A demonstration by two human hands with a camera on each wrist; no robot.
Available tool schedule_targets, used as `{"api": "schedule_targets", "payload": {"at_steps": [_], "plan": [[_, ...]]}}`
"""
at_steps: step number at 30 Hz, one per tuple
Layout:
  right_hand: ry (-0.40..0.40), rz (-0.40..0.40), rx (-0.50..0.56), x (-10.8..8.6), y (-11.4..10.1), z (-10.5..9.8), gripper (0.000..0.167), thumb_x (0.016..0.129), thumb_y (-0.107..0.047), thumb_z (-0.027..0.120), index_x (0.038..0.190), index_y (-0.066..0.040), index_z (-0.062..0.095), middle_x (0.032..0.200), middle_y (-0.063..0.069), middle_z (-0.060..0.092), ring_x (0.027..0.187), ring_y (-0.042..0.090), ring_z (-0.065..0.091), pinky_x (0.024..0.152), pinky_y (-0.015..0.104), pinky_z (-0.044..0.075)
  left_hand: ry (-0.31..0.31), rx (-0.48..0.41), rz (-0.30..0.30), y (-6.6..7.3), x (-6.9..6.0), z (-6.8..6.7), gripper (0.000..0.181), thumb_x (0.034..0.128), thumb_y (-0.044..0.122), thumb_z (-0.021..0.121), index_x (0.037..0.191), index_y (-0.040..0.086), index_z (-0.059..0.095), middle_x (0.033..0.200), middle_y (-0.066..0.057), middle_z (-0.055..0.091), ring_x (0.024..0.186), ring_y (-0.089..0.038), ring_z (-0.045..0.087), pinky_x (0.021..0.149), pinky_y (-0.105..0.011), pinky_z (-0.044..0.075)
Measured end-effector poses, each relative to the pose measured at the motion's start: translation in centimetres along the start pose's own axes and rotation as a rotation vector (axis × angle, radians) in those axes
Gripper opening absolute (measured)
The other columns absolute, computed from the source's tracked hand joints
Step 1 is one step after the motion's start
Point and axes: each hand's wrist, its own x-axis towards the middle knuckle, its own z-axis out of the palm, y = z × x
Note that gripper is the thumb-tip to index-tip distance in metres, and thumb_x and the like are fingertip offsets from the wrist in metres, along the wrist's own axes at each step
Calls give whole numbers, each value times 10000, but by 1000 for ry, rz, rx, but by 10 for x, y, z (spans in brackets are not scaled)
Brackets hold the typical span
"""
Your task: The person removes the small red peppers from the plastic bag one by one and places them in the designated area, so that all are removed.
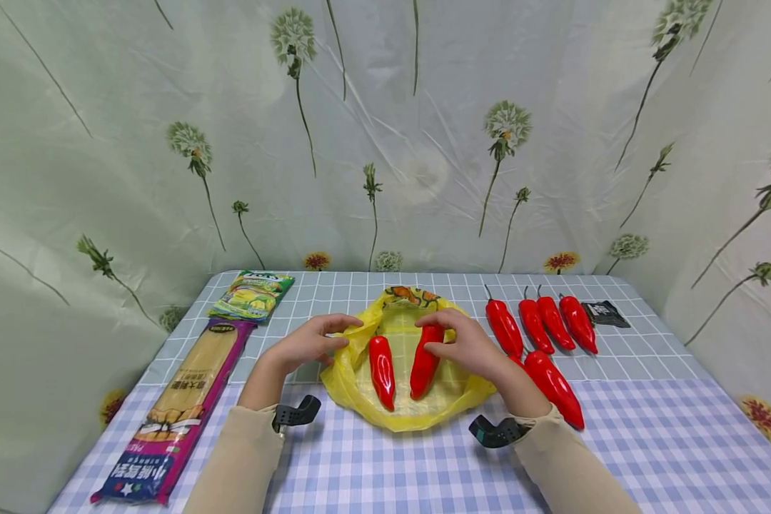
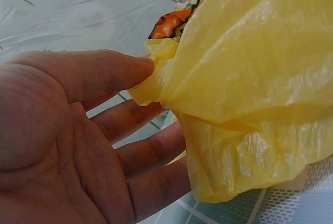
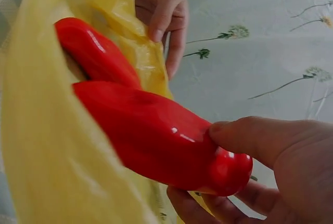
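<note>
A yellow plastic bag (image 1: 403, 422) lies spread open on the table, its mouth upward. Inside, one glossy red chili pepper (image 1: 382, 373) rests at the left. My right hand (image 1: 467, 344) grips a second red chili pepper (image 3: 156, 133) near its upper end, within the bag's mouth; the thumb lies on top and the fingers are partly hidden beneath it. At the bag's left rim, my left hand (image 1: 310, 344) pinches the thin plastic between thumb and fingers. The left wrist view shows the thumb on a fold of the bag (image 2: 244, 89).
More red chili peppers (image 1: 555, 382) lie on the right, several of them in a row farther back. Beside these is a small black packet (image 1: 606, 314). On the left are a long pasta packet (image 1: 183, 400) and a green-yellow snack bag (image 1: 252, 295). A flowered curtain (image 1: 417, 143) stands behind.
</note>
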Motion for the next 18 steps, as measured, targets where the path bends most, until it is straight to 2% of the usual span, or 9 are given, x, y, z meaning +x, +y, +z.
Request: {"api": "schedule_targets", "payload": {"at_steps": [4,8,13,18], "plan": [[-6,-24,23,-2,-2,-6,319,906,-136,716,1217,-199,680,1208,39,637,1140,275,577,938,440,562,-3,-3,-1,-2,0,0,378,997,137,561,1370,193,588,1489,-117,505,1079,-246,567,759,-334,592],[3,-47,36,-3,-5,-15,311,918,-127,702,1214,-217,678,1222,30,638,1119,261,571,901,391,569,-2,-1,-4,-2,0,0,381,994,144,568,1370,200,587,1495,-113,501,1093,-248,563,767,-333,594],[60,-77,46,-7,-8,-30,308,929,-114,686,1219,-217,681,1216,48,658,1057,247,581,835,338,566,0,2,-5,-2,1,-1,381,992,147,573,1367,207,590,1485,-108,508,1100,-258,560,779,-339,596],[89,-69,70,-12,-9,-47,325,950,-156,668,1270,-210,651,1289,65,646,1107,251,604,876,343,560,4,8,-12,-2,1,-1,381,986,161,587,1363,216,594,1476,-99,517,1123,-262,555,805,-346,602]]}}
